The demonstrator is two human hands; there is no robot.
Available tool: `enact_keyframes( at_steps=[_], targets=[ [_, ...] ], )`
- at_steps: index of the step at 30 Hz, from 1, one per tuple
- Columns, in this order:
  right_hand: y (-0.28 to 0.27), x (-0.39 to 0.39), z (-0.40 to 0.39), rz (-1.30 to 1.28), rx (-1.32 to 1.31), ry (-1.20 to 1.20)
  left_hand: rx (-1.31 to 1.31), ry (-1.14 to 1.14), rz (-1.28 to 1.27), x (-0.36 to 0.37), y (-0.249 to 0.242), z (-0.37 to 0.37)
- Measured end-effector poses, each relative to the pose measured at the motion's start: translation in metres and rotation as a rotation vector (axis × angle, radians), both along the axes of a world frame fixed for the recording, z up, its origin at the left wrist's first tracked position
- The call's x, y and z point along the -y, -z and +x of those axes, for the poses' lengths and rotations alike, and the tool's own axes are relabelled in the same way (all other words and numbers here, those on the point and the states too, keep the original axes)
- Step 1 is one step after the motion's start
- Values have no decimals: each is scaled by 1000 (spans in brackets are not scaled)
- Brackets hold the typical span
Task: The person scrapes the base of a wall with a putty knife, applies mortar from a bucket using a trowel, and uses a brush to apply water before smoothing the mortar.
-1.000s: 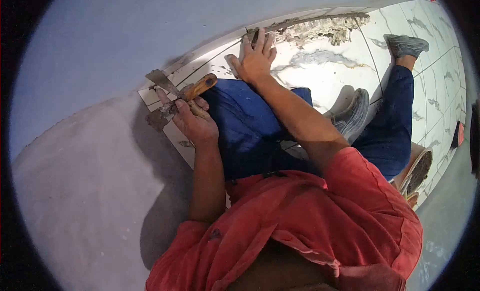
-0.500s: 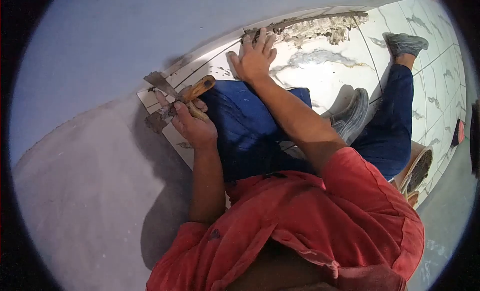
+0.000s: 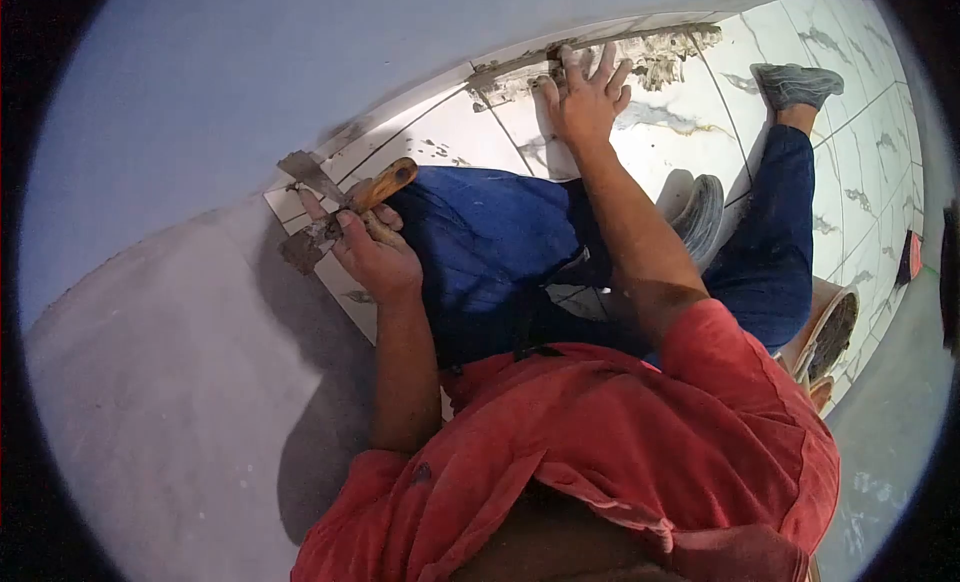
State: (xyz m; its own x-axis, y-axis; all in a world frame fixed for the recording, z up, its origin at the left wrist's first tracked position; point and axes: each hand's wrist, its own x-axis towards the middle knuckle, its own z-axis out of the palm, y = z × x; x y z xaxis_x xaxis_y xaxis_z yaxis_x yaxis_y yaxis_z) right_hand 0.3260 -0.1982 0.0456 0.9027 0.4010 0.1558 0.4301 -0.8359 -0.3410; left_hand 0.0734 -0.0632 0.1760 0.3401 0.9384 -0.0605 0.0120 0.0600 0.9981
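Observation:
My left hand (image 3: pixel 375 252) is closed around two scrapers. One has a wooden handle (image 3: pixel 386 185) and a flat metal blade (image 3: pixel 308 172) pointing up and left; the other's mortar-caked blade (image 3: pixel 302 250) points down and left. Further right, my right hand (image 3: pixel 588 104) has its fingers spread, with the fingertips at the mortar-smeared joint (image 3: pixel 520 82) between the floor and the wall. It holds nothing that I can see. Rough mortar (image 3: pixel 660 58) lies on the marbled tile (image 3: pixel 650 132) just right of my fingers.
A blue-grey wall (image 3: pixel 240 82) runs along the upper left. My legs in blue trousers (image 3: pixel 490 222) rest on the tiles, with grey shoes (image 3: pixel 797 85) beyond. At the right lies a bucket (image 3: pixel 830 332) with dark material inside. Bare grey floor (image 3: pixel 160 382) extends at the lower left.
My right hand has slid right along the wall joint, uncovering smeared mortar where it was. The left hand still grips the scrapers, with little movement.

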Motion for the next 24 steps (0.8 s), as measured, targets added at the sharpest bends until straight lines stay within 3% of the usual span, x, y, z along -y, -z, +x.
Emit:
enact_keyframes(
  at_steps=[3,10,18,22,24],
  targets=[
    [9,-3,13,119,-69,139,139,-66,-181,0,0,2],
    [11,9,38,306,-21,251,146,-40,-133,-3,5,2],
    [6,36,64,254,-89,229,28,-15,3,5,-12,12],
    [13,46,85,236,-106,223,103,-63,-68,4,-7,8],
    [18,45,91,183,-62,211,-25,1,-16,-3,5,-2]
  ],
)
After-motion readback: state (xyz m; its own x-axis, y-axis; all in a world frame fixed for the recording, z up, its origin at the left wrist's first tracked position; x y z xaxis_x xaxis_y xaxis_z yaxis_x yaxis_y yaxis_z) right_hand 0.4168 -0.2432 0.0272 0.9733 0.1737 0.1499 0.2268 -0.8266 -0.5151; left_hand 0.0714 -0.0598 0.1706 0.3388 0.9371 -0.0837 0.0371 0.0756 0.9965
